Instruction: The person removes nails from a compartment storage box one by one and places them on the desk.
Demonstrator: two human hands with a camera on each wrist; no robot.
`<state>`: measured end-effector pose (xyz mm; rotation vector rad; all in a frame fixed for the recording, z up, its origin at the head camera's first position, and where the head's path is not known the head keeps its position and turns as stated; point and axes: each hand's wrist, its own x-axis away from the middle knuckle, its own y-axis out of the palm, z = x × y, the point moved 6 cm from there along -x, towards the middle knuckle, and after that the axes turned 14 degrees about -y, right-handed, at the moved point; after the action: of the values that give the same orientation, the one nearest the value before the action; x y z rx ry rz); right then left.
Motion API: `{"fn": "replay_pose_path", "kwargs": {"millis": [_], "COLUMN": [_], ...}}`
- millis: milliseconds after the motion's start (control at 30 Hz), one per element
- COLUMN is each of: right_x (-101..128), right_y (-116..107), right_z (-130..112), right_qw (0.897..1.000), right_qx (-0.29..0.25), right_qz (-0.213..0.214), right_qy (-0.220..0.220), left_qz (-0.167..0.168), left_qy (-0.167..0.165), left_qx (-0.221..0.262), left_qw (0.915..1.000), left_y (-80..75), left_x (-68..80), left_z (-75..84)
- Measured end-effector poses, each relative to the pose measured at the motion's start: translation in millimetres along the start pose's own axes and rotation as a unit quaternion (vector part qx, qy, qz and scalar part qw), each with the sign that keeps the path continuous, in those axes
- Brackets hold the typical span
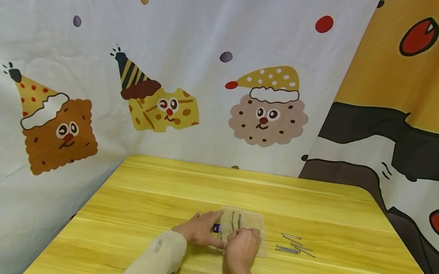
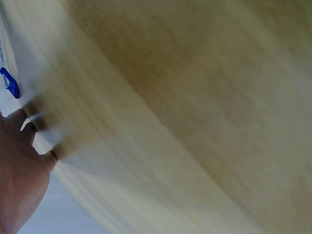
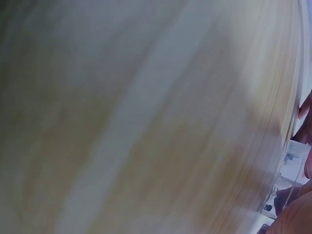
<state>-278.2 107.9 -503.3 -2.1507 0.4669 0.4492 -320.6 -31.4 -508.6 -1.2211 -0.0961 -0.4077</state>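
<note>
A clear plastic box [image 1: 226, 215] with dividers lies on the table, its transparent lid [image 1: 254, 219] folded out to the right. Thin metal nails [image 1: 232, 221] lie inside the compartments. At the box's left side sits a blue latch [image 1: 216, 228], also seen in the left wrist view [image 2: 10, 84]. My left hand [image 1: 203, 228] grips the box from the left, thumb along the near edge and forefinger toward the far edge. With fingers curled, my right hand [image 1: 243, 249] is over the box and the near part of the lid; it hides whatever is between its fingertips.
To the right of the box, several loose nails [image 1: 296, 245] lie scattered on the wooden table [image 1: 159, 180]. A printed cloth [image 1: 203, 31] with cartoon biscuits hangs behind the table's far edge.
</note>
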Motion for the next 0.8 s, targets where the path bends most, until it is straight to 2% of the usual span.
{"fn": "replay_pose_path", "kwargs": {"millis": [533,800], "right_x": [2.7,1.0], "right_y": [-2.5,-5.8], "right_z": [1.1,5.2], "right_qw": [0.999,0.997], "right_qx": [-0.026,-0.048], "right_qz": [0.012,0.060], "right_qy": [0.022,0.027], "left_qz": [-0.001,-0.008], "left_qy": [0.002,-0.005], "left_qx": [-0.005,0.002], "left_qw": [1.0000,1.0000], "left_y": [0.0,1.1], "left_x": [-1.2,-0.3], "left_z": [1.6,0.9]}}
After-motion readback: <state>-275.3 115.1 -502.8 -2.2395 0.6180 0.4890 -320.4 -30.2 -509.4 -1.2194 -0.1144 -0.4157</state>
